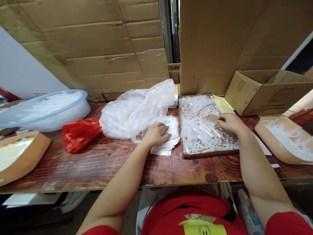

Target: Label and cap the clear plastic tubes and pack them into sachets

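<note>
L hand (156,133) on card stack (168,138), R hand (228,122) in tray (207,153) of clear plastic pcs (198,129)

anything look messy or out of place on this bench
Only small things: the stack of packets under the left hand is fanned out askew rather than squared, and a loose rubber band lies on the table beside the red plastic bag. No spill or damage shows.
</note>
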A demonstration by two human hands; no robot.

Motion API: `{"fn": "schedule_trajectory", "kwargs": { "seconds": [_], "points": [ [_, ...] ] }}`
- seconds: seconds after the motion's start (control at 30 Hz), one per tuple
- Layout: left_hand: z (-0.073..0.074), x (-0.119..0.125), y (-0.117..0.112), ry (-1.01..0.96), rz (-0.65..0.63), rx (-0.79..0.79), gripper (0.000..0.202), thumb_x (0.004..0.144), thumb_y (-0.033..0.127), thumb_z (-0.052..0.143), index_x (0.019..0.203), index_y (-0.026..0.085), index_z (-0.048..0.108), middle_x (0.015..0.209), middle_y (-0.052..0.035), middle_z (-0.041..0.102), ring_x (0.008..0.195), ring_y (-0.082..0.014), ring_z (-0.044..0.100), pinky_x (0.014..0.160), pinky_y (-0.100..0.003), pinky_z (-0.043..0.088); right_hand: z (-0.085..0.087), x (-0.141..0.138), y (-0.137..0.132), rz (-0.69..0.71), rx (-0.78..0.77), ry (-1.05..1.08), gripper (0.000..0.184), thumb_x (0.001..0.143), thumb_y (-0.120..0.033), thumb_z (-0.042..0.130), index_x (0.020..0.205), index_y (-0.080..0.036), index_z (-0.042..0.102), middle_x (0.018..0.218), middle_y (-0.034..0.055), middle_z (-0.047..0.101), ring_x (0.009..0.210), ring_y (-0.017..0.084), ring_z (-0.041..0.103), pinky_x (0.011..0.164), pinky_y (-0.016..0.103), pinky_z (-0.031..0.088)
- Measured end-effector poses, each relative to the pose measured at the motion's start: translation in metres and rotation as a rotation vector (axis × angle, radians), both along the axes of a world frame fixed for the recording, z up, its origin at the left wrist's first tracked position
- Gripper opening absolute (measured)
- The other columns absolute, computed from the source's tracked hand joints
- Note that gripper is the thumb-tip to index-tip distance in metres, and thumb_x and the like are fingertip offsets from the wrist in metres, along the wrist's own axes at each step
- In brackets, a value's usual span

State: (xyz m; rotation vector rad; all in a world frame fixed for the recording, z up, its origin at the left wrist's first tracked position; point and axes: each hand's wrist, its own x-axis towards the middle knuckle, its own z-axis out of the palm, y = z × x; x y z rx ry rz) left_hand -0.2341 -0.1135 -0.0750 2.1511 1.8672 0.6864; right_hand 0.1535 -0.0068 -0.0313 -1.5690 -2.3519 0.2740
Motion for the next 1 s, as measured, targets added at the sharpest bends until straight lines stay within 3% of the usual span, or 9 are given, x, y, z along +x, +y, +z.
{"fn": "schedule_trajectory", "kwargs": {
  "seconds": [0.1,0.23,0.4,0.53,0.63,0.73,0.9,1.0],
  "points": [
    [0.002,-0.003,0.0,-0.052,-0.021,-0.039,0.047,0.076,0.047,0.075,0.117,0.023,0.079,0.131,-0.0116,0.067,0.122,-0.0334,0.066,0.114,-0.042,0.048,0.001,-0.005,-0.006,0.044,-0.142,-0.016,0.013,0.082,-0.034,0.07,0.079,-0.022,0.066,0.08,0.0039,0.074,0.074,0.02,0.066,0.066,0.029,0.047],
    [0.003,-0.005,0.0,-0.063,-0.005,-0.028,0.042,0.078,0.044,0.073,0.114,0.024,0.08,0.129,-0.0105,0.069,0.118,-0.0322,0.069,0.111,-0.04,0.05,-0.004,-0.011,-0.01,0.065,-0.258,-0.066,0.03,0.064,-0.03,0.086,0.074,-0.023,0.059,0.074,0.0006,0.068,0.069,0.02,0.063,0.061,0.029,0.045],
    [0.007,-0.003,0.0,0.017,0.001,-0.006,0.043,0.076,0.041,0.075,0.116,0.025,0.079,0.126,-0.0098,0.074,0.117,-0.0328,0.07,0.106,-0.038,0.052,-0.002,-0.014,-0.014,0.053,-0.292,-0.059,0.027,0.064,-0.023,0.081,0.08,-0.024,0.059,0.07,-0.001,0.064,0.064,0.019,0.06,0.058,0.029,0.042],
    [0.015,0.002,-0.001,0.132,0.038,-0.066,0.052,0.072,0.034,0.076,0.122,0.023,0.077,0.119,-0.0103,0.077,0.111,-0.0346,0.072,0.101,-0.037,0.053,0.01,-0.008,-0.016,-0.02,-0.18,0.029,0.012,0.078,-0.025,0.064,0.089,-0.021,0.062,0.082,0.0038,0.068,0.073,0.019,0.062,0.065,0.03,0.045],
    [0.021,0.008,-0.004,0.159,0.051,-0.101,0.056,0.067,0.028,0.077,0.122,0.021,0.078,0.106,-0.0109,0.08,0.101,-0.036,0.074,0.093,-0.038,0.054,0.011,-0.003,-0.011,-0.087,0.097,0.181,0.011,0.08,-0.027,0.061,0.088,-0.019,0.064,0.084,0.0057,0.067,0.078,0.02,0.061,0.071,0.031,0.047],
    [0.027,0.015,-0.009,0.191,0.043,-0.117,0.057,0.066,0.022,0.074,0.122,0.023,0.077,0.097,-0.0085,0.08,0.095,-0.0328,0.074,0.088,-0.035,0.054,0.003,-0.004,-0.005,-0.058,0.325,0.224,0.017,0.079,-0.024,0.06,0.093,-0.018,0.068,0.084,0.0055,0.066,0.075,0.02,0.061,0.072,0.032,0.05],
    [0.035,0.022,-0.016,0.397,-0.013,-0.136,0.045,0.078,0.019,0.059,0.12,0.02,0.076,0.108,-0.0111,0.08,0.099,-0.0306,0.075,0.086,-0.036,0.053,0.003,-0.015,0.006,-0.078,0.321,-0.082,0.029,0.084,-0.022,0.057,0.107,-0.013,0.072,0.099,0.0122,0.068,0.091,0.025,0.066,0.085,0.036,0.053],
    [0.036,0.023,-0.017,0.39,0.012,-0.111,0.042,0.083,0.019,0.053,0.117,0.018,0.077,0.109,-0.0131,0.08,0.1,-0.0321,0.075,0.087,-0.039,0.054,0.01,-0.024,0.021,-0.122,0.261,-0.223,0.031,0.086,-0.023,0.058,0.108,-0.008,0.074,0.112,0.0205,0.067,0.106,0.032,0.066,0.092,0.04,0.051]
  ]
}}
